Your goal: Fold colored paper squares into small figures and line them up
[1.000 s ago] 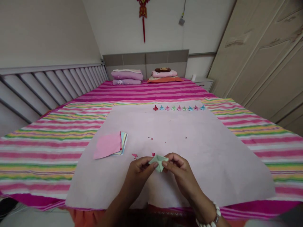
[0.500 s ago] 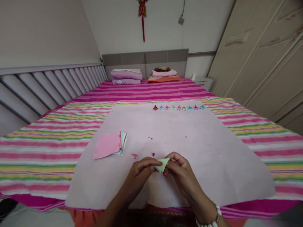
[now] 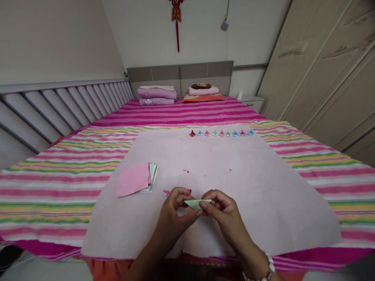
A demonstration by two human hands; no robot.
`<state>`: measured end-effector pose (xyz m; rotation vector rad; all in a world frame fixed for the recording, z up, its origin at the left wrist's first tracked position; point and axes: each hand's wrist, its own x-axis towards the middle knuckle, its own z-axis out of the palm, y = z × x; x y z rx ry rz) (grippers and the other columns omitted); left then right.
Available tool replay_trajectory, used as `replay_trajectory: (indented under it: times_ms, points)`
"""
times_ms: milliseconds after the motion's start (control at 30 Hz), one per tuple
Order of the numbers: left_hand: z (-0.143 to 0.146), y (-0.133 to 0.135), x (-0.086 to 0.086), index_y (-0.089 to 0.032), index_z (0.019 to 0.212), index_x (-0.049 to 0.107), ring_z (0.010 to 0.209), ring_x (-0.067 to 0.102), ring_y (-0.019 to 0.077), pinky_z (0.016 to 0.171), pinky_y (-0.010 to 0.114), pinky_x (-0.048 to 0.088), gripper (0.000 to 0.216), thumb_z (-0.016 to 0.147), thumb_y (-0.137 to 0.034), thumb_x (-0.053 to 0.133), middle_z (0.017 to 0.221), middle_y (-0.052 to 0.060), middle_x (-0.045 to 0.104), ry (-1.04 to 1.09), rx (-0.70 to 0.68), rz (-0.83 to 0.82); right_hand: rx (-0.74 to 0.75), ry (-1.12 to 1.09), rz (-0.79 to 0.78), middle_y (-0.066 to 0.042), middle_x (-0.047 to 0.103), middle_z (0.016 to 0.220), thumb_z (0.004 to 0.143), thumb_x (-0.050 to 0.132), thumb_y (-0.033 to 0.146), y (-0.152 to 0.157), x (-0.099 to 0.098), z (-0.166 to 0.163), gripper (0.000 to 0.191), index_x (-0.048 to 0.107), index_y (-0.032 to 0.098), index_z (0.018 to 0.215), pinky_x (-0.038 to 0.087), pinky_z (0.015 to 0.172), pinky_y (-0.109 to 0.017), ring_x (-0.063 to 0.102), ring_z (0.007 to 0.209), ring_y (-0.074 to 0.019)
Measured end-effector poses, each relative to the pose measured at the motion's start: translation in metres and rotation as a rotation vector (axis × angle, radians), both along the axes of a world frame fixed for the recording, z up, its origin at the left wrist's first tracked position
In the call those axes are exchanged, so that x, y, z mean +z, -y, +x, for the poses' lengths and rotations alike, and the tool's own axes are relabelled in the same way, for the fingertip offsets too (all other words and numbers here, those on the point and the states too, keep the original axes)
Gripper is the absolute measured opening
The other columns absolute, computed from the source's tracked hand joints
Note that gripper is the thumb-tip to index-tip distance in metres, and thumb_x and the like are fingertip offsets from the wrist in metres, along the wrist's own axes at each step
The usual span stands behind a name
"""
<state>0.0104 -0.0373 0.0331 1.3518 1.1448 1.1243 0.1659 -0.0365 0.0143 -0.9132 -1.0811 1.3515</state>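
Between my hands is a small folded piece of light green paper, its long straight edge turned up and nearly level. My right hand pinches its right part, thumb on the near face. My left hand curls around the left end, with the thumb along the lower edge and the fingers behind; part of the paper is hidden by the fingertips. Both hands are just above the pale sheet. A pink scrap lies beside the left fingers.
A stack of coloured square papers, pink on top, lies to the left. Several small folded paper figures stand in a row at the sheet's far edge. Tiny red bits lie mid-sheet. A striped bedspread surrounds the sheet.
The green paper has turned from a downward-pointing triangle to a flatter shape with its long edge up. My left fingers have shifted to its left end, and my right thumb has moved onto its face.
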Motion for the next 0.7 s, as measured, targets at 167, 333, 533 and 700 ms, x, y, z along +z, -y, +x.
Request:
replay_trajectory:
  times_ms: [167, 333, 533, 700]
  points:
    - [0.001, -0.005, -0.002, -0.017, 0.073, 0.068, 0.07, 0.06, 0.0146, 0.067, 0.025, 0.045, 0.016, 0.066, -0.029, 0.076, 0.071, 0.001, 0.069, 0.125, -0.045, -0.119, 0.014, -0.035, 0.132, 0.001, 0.062, 0.067, 0.069, 0.077, 0.02, 0.001, 0.003, -0.002, 0.011, 0.068, 0.019, 0.064, 0.042, 0.056, -0.022, 0.054, 0.061, -0.0107]
    - [-0.002, -0.004, 0.0, -0.018, 0.069, 0.073, 0.069, 0.06, 0.0146, 0.069, 0.025, 0.045, 0.012, 0.072, -0.03, 0.072, 0.066, 0.0, 0.07, 0.146, -0.045, -0.11, 0.035, -0.025, 0.156, 0.0, 0.064, 0.072, 0.074, 0.073, 0.019, 0.003, 0.003, 0.0, 0.006, 0.071, 0.021, 0.068, 0.044, 0.06, -0.025, 0.057, 0.065, -0.0123]
    - [-0.006, -0.003, -0.004, -0.019, 0.092, 0.075, 0.086, 0.063, 0.0197, 0.082, 0.031, 0.045, 0.029, 0.085, -0.04, 0.056, 0.084, 0.004, 0.074, 0.057, 0.01, -0.103, -0.03, 0.016, 0.159, -0.001, 0.066, 0.075, 0.08, 0.067, 0.02, 0.002, 0.003, 0.003, 0.008, 0.073, 0.022, 0.075, 0.045, 0.06, -0.025, 0.056, 0.064, -0.0123]
    - [0.004, 0.0, -0.01, -0.019, 0.089, 0.072, 0.081, 0.063, 0.0176, 0.078, 0.029, 0.047, 0.023, 0.069, -0.031, 0.074, 0.083, 0.003, 0.073, 0.259, -0.018, -0.162, -0.116, 0.046, 0.198, 0.0, 0.064, 0.075, 0.08, 0.067, 0.021, 0.003, 0.001, 0.001, 0.008, 0.072, 0.022, 0.074, 0.044, 0.059, -0.025, 0.055, 0.062, -0.012]
